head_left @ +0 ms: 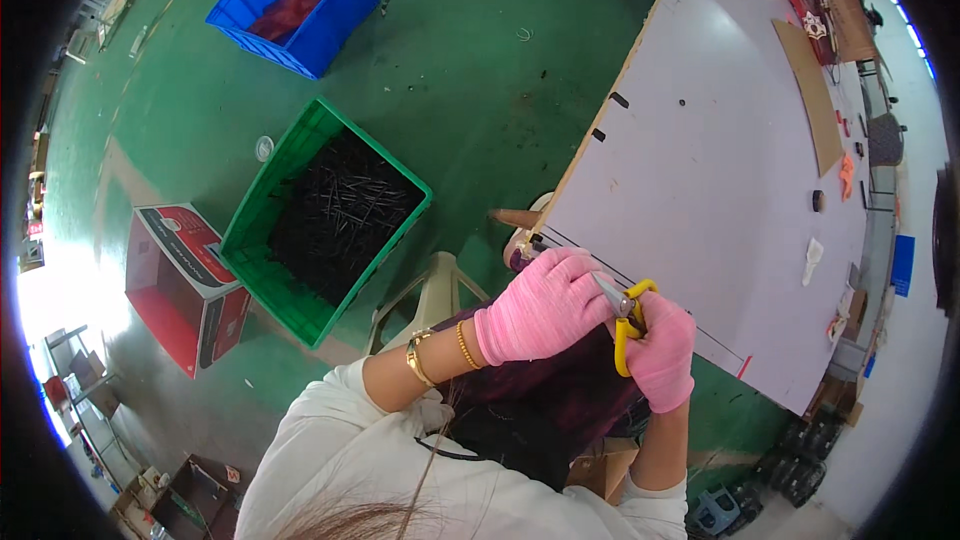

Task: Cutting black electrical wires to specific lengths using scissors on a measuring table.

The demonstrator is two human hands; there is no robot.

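Observation:
Both of my hands wear pink knit gloves and meet just over the near edge of the white-topped table [690, 160]. Yellow-handled scissors [628, 312] sit in my right hand [664, 352], its fingers wrapped round the loops. Their short grey blades point up and left, close against the fingertips of my left hand [548, 306]. The left fingers are curled closed; what they pinch is hidden. A thin dark line [572, 243] runs past the left fingers along the table's edge. Beyond the right hand, a red mark [745, 367] lies near that edge.
On the floor to the left, a green crate [265, 190] holds many thin black pieces. Nearby stand a red-and-white carton [190, 250], a blue crate [345, 15] with a red bag, and a pale stool [440, 290]. A cardboard strip [808, 95] lies across the table.

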